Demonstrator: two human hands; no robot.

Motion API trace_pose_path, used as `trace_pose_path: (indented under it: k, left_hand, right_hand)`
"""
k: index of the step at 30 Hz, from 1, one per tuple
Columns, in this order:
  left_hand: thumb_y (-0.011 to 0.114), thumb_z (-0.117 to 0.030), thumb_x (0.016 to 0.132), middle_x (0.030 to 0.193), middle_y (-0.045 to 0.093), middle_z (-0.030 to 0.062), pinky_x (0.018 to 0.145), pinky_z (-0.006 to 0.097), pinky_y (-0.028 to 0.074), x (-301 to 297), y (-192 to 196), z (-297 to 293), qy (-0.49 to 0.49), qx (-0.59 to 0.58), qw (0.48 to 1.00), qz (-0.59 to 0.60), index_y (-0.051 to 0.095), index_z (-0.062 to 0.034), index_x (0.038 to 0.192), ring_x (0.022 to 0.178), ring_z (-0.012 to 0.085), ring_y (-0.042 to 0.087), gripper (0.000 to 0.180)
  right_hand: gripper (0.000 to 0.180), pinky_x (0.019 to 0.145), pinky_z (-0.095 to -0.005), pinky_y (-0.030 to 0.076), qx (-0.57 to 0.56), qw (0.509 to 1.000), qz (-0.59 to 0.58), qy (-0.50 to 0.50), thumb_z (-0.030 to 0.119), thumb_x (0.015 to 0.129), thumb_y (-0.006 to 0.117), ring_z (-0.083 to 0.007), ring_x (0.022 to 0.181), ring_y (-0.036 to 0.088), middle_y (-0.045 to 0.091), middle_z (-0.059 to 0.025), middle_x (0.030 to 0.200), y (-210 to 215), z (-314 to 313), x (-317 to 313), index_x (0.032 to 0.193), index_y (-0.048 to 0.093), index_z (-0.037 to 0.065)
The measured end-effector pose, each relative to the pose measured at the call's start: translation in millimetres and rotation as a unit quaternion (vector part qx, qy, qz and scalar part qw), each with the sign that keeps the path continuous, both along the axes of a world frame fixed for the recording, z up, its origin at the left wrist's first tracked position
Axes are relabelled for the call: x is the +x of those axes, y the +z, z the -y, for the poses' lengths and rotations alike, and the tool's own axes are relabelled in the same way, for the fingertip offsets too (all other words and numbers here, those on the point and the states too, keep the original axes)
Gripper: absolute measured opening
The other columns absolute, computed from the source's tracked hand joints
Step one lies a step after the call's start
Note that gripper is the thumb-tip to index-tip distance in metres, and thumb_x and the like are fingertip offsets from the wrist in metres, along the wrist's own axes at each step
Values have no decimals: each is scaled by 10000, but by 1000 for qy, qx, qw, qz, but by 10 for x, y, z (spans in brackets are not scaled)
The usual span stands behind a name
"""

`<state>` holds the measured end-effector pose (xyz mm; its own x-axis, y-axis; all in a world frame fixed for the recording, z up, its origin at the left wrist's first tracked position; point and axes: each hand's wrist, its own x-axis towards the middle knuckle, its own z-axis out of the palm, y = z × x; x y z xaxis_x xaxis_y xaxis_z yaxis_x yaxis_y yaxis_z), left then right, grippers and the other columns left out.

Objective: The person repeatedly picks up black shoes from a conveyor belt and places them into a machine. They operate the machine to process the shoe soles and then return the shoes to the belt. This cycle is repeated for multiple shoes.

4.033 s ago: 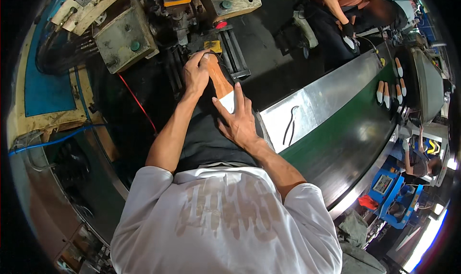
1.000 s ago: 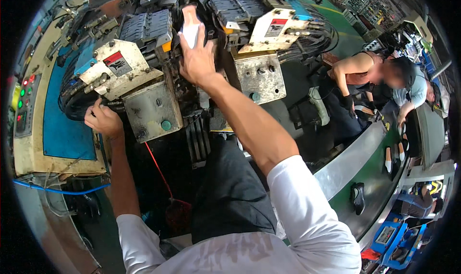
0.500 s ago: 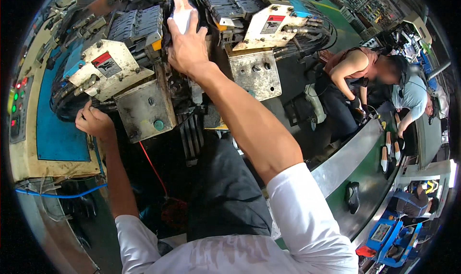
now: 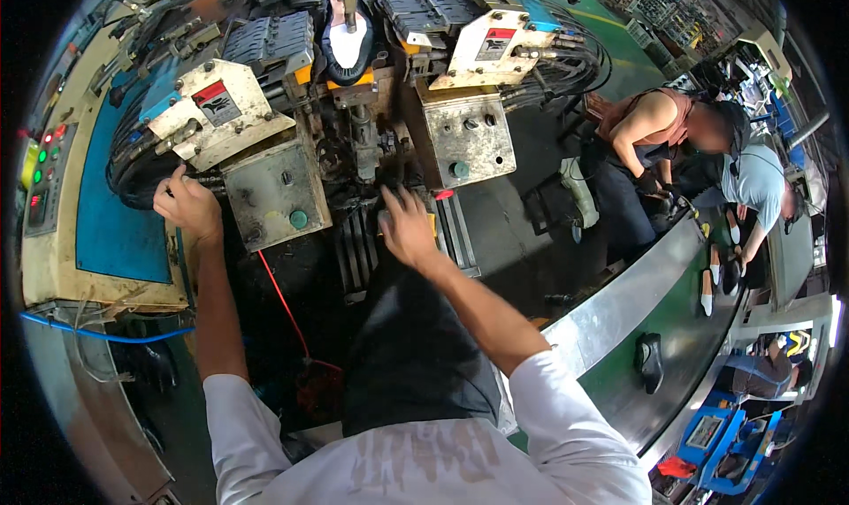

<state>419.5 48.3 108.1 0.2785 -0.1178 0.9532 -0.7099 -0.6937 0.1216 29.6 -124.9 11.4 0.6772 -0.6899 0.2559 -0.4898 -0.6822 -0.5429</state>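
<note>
A shoe upper [image 4: 347, 41] sits mounted in the machine [image 4: 371, 107]. Left hand [image 4: 186, 206] grips a side lever; right hand [image 4: 407, 229], fingers spread, holds nothing. Pressing looks not yet done.

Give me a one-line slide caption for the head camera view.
Left hand at the machine's hoses, right hand low at its front, a shoe upper mounted above.

green conveyor belt [image 4: 672, 346] | black shoe [image 4: 650, 361] | pale soles [image 4: 707, 293]
</note>
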Motion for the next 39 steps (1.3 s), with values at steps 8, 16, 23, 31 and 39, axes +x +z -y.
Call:
trace_pose_path:
  k: [8,16,23,31,39]
  left_hand:
    - [675,-68,930,1164,592,160,963,511,459,-47,6,-52,3,-6,1000,-15,767,-151,1129,1112,377,559,234]
    - [685,-102,937,1109,622,141,950,511,470,-9,4,-27,15,-20,1000,5,788,-167,1090,1077,361,590,196]
    - [681,-53,927,1092,600,149,866,507,470,-11,9,-15,2,-17,999,32,790,-135,1077,1036,362,574,203]
    - [689,-37,890,1060,593,127,872,498,476,-17,41,-7,5,-19,999,41,797,-150,1031,1044,341,586,210]
    - [674,-106,920,1027,611,122,884,513,480,69,-7,-10,22,-27,999,41,809,-145,992,1000,350,603,158]
  right_hand:
    - [533,1112,-613,474,144,965,-211,-59,429,1085,528,-513,1326,544,435,-259,1590,-487,-729,-638,1574,517,215]
    - [499,1044,-599,521,115,961,-245,-55,402,1071,547,-488,1254,592,556,-250,1429,-590,-645,-410,1512,589,171]
    - [488,1021,-593,519,75,960,-267,-38,394,1063,548,-475,1228,602,590,-240,1378,-706,-650,-332,1482,610,152]
    - [482,1114,-601,451,145,948,-278,-49,387,1057,540,-462,1312,553,555,-220,1437,-605,-620,-312,1466,596,137]
    - [516,1080,-583,472,143,946,-287,-40,415,1048,562,-457,1314,542,546,-226,1433,-596,-559,-336,1465,599,112]
